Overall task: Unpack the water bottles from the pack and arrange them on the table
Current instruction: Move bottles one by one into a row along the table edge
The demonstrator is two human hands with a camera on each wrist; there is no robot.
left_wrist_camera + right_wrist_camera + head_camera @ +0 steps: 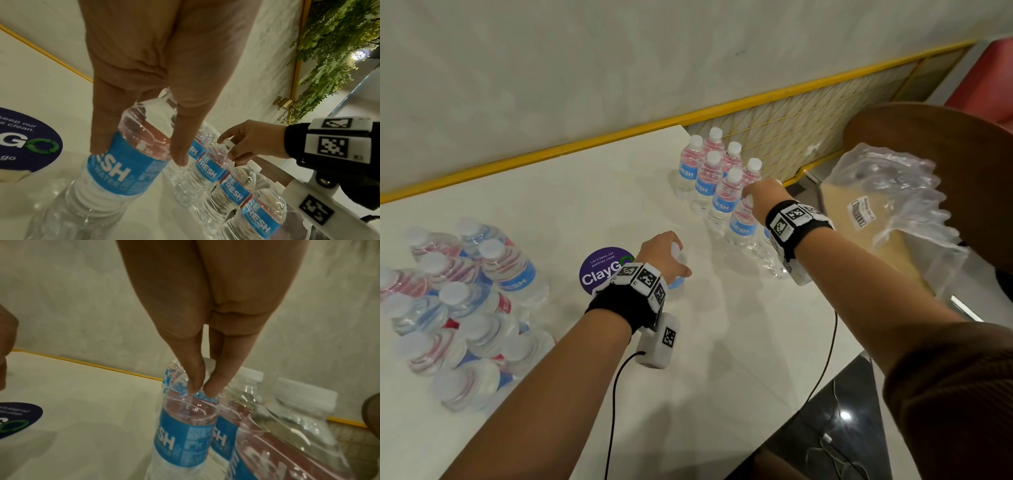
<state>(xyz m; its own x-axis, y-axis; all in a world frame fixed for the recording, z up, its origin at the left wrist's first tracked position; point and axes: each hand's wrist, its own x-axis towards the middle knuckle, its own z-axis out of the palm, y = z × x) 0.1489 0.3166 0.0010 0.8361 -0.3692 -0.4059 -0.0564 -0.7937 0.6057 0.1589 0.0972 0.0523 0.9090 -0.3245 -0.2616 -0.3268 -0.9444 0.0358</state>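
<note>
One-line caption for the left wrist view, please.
Left hand grips a Refresh water bottle from above while the right hand pinches a cap in the bottle row.

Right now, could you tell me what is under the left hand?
The left hand grips an upright water bottle standing on the table; the hand covers its cap.

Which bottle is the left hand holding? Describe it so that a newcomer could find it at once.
Start at the round purple ClayGo sticker in the middle of the white table. Just right of it stands one water bottle, gripped from above by the left hand. Unlike the bottles clustered at the far right corner and the group at the left, it stands alone.
</note>
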